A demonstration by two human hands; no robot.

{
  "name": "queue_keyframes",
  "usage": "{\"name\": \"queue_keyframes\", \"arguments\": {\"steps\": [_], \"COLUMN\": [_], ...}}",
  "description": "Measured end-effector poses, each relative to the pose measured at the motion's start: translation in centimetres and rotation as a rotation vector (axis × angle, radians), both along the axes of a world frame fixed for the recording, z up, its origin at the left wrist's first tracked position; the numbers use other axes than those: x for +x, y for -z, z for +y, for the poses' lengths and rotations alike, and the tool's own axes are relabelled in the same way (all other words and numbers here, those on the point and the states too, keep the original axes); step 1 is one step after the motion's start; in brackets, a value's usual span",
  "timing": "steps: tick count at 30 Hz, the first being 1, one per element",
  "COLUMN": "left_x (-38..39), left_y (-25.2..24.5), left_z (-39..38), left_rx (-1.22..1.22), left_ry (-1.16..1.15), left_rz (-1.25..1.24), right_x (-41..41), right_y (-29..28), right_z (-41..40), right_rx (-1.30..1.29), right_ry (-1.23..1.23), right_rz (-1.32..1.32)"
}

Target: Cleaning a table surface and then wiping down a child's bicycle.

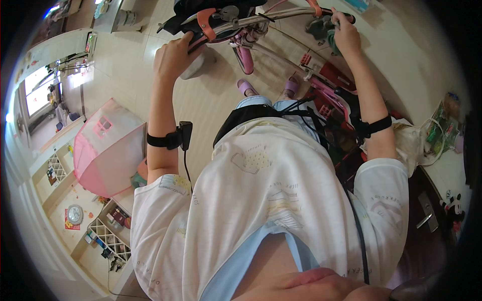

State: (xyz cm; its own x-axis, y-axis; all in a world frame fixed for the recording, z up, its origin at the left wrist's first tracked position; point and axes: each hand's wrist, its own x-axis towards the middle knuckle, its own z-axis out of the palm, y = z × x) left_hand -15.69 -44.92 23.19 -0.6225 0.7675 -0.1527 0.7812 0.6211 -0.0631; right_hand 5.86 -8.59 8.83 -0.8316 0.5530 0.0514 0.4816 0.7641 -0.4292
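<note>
A bicycle handlebar (280, 15) of silvery metal with orange brackets (206, 24) crosses the top of the view. My left hand (172, 56) is closed around its left end; its fingertips are mostly hidden. On the black grip at the other end, my right hand (345, 34) has its fingers wrapped. A black bag or cover (196, 11) hangs at the handlebar's front. Below the bar shows a pink mudguard (245, 60). The pink frame (329, 90) runs back on my right side, and the black saddle (347, 101) is beside my right forearm.
My feet wear purple slippers (246, 87) on the tiled floor. A grey rounded object (197, 66) stands below my left hand. On the left is a pink and white play tent (113, 146). Red boxes (335, 75) and a white bag (406, 141) are on the right, near a dark door (414, 199).
</note>
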Motion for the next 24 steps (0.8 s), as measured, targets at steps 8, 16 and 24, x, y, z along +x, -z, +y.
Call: {"name": "queue_keyframes", "arguments": {"steps": [8,16,24], "left_x": [0.1,0.0,-0.1], "left_y": [0.2,0.5,0.1], "left_z": [-0.7,0.3,0.4], "left_rx": [0.033,0.033,0.000], "left_ry": [-0.025,-0.021,0.015], "left_rz": [-0.046,-0.029,0.019], "right_x": [-3.9,-6.7,-11.1], "right_y": [-11.7,-7.3,-5.3], "right_z": [-1.7,-3.2,-1.1], "right_rx": [-0.080,0.412,0.147], "right_ry": [0.101,-0.130,-0.188], "right_rz": [0.826,0.123,0.030]}}
